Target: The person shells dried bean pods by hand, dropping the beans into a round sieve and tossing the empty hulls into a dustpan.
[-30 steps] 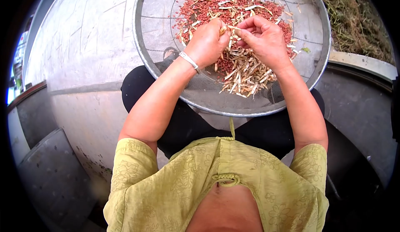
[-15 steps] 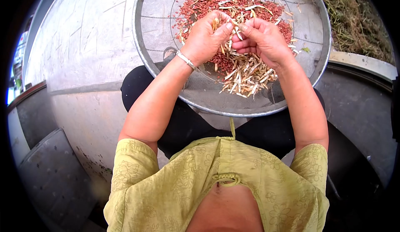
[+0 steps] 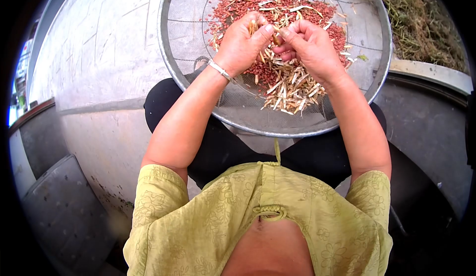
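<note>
Both my hands work close together above a large round metal sieve (image 3: 277, 131) resting across my lap. My left hand (image 3: 241, 43) is closed, with dry, yellowish bean pods (image 3: 253, 27) tucked in its fingers. Facing it, my right hand (image 3: 313, 48) pinches a brownish dry bean pod (image 3: 276, 39) that spans the gap between the thumbs. Fingertips partly hide that pod. Below and beyond the hands, reddish beans (image 3: 225, 9) spread over the mesh. Pale, split husks (image 3: 292, 91) are heaped nearer to me, and a few lie among the beans.
A pile of dried plant stalks (image 3: 421, 18) lies at the upper right behind a pale ledge (image 3: 431, 77). Concrete floor (image 3: 104, 53) stretches to the left. A dark padded panel (image 3: 67, 211) stands at the lower left.
The pale split husk between my fingertips is gone from there, and a browner pod shows in its place. My hands stay nearly where they were; the sieve has shifted slightly left.
</note>
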A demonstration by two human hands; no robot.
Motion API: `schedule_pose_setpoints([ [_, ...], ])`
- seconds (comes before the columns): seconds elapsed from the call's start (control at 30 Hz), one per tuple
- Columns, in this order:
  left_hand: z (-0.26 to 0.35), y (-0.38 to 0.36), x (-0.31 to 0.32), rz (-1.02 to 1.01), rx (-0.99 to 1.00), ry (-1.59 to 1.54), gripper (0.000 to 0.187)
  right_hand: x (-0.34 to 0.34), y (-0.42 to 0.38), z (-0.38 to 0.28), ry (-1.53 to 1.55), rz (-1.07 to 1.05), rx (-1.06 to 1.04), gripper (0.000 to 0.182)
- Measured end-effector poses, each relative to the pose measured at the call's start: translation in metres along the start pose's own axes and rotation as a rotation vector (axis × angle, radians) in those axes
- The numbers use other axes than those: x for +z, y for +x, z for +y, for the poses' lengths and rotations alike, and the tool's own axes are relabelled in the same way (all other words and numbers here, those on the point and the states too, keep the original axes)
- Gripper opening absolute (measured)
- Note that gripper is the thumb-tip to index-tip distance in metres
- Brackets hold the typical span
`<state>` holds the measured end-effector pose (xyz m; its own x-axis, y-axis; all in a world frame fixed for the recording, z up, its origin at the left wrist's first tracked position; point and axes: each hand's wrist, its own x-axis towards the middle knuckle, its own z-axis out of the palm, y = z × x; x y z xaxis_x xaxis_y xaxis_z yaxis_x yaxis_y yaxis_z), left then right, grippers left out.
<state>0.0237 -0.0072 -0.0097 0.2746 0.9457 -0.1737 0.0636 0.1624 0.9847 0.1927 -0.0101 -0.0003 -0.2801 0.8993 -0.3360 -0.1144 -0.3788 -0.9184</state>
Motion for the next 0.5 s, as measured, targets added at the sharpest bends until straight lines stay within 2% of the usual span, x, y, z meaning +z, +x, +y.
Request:
schedule_pose_setpoints([
  [0.1, -0.004, 0.002, -0.002, -0.024, -0.039, -0.137, 0.014, 0.001, 0.000, -0.002, -0.035, 0.000, 0.014, 0.017],
  [0.33, -0.009, 0.001, 0.006, -0.012, -0.043, -0.247, 0.015, 0.005, 0.005, 0.014, 0.032, 0.005, -0.114, 0.011],
  [0.43, -0.010, 0.004, -0.002, -0.016, 0.002, -0.246, 0.018, 0.003, 0.004, 0.001, -0.054, -0.057, -0.131, 0.010],
  [0.5, -0.003, 0.005, -0.009, 0.035, -0.068, -0.390, 0.021, -0.011, 0.010, -0.003, -0.219, 0.011, -0.193, 0.013],
])
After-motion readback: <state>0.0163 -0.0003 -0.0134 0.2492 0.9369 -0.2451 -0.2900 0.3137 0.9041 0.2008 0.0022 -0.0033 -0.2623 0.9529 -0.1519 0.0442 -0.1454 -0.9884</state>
